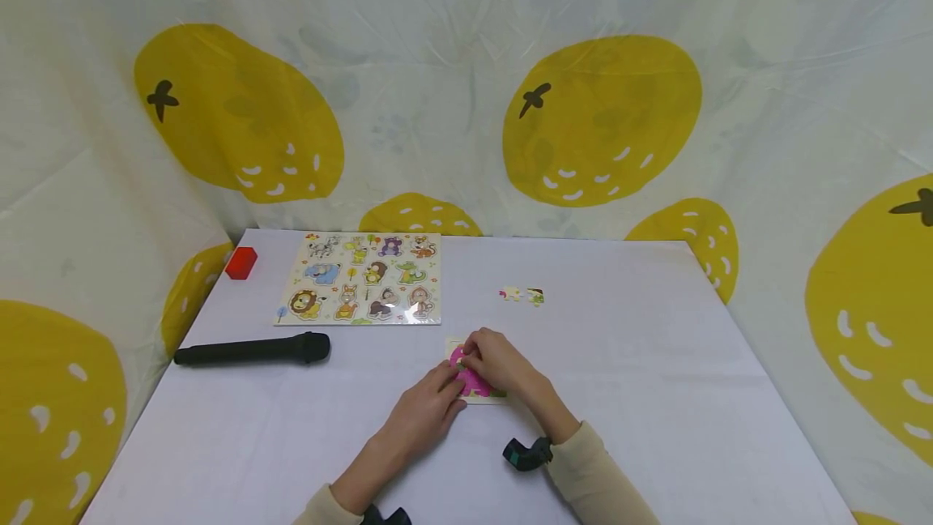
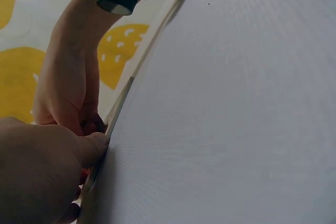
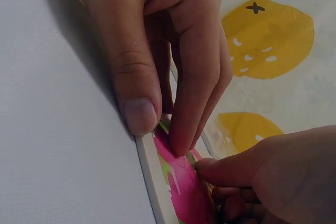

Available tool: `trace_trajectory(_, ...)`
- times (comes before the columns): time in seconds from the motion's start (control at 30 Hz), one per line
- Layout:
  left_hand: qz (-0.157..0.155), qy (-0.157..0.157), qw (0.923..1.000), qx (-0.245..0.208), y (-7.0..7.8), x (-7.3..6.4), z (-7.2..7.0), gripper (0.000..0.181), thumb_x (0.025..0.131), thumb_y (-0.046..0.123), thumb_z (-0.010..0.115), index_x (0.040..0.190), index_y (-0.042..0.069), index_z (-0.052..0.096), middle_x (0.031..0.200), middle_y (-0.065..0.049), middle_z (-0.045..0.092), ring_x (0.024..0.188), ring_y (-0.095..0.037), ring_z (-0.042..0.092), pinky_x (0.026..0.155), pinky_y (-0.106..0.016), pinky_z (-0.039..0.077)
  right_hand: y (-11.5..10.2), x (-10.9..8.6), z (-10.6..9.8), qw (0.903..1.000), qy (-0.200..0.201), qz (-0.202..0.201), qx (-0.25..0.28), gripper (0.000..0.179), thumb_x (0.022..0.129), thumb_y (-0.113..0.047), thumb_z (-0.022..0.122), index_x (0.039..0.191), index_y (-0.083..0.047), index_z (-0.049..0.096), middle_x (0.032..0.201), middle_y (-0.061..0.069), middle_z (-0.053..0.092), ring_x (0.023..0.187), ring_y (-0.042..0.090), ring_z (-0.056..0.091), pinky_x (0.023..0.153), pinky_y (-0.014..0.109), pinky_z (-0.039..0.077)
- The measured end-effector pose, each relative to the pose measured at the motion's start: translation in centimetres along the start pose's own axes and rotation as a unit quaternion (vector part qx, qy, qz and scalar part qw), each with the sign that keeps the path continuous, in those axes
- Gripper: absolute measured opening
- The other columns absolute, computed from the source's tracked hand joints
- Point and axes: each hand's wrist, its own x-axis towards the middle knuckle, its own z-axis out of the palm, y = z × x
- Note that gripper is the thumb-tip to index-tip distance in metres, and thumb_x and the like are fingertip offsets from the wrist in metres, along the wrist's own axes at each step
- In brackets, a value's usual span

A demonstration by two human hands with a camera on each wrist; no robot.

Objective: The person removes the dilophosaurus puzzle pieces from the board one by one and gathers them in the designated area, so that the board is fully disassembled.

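While two pieces (image 1: 537,296) sat loose, my puzzle (image 1: 475,383) looked mostly done.
Left grip (image 1: 430,405) held its edge; right grip (image 1: 500,359) curled in, couldn't tell if loaded.

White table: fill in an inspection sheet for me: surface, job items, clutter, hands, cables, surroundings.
Surface: white table, white covering, faint creases.
Job's things: pink puzzle under both hands; small puzzle pieces lie apart, beyond it; whether they are joined is too small to tell.
Clutter: animal-picture board, far left; black microphone lying nearer the person; red block near the far left corner.
Grippers: left hand and right hand both touch the puzzle; whether either pinches a piece is unclear.
Cables: nothing seen.
Surroundings: pale curtain with yellow fruit print behind and beside the table.
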Motion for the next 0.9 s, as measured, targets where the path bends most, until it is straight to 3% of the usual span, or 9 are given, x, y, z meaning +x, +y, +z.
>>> trace_trajectory(0.57,-0.007,-0.009,0.9999,-0.005,0.24,0.14,-0.43,0.035,0.093,0.029,0.072,0.12,0.007,0.071,0.128,-0.009,0.064,0.129,-0.028,0.059,0.102,-0.037,0.054,-0.02,-0.22,0.31,0.9999,-0.007,0.011,0.01,0.016,0.097,-0.018,0.066,0.106,-0.005,0.061,0.094,0.003,0.054,0.079,0.013,0.05,0.064,0.019,0.046)
trace_trajectory(0.9,-0.001,0.005,0.9999,-0.011,0.12,0.13,-0.2,0.033,0.092,0.027,0.073,0.118,0.007,0.072,0.126,-0.008,0.064,0.127,-0.027,0.06,0.101,-0.036,0.055,0.16,-0.34,0.36,1.0,0.005,-0.004,0.007,0.015,0.097,-0.016,0.066,0.104,-0.004,0.06,0.094,0.004,0.054,0.078,0.012,0.05,0.064,0.019,0.045)
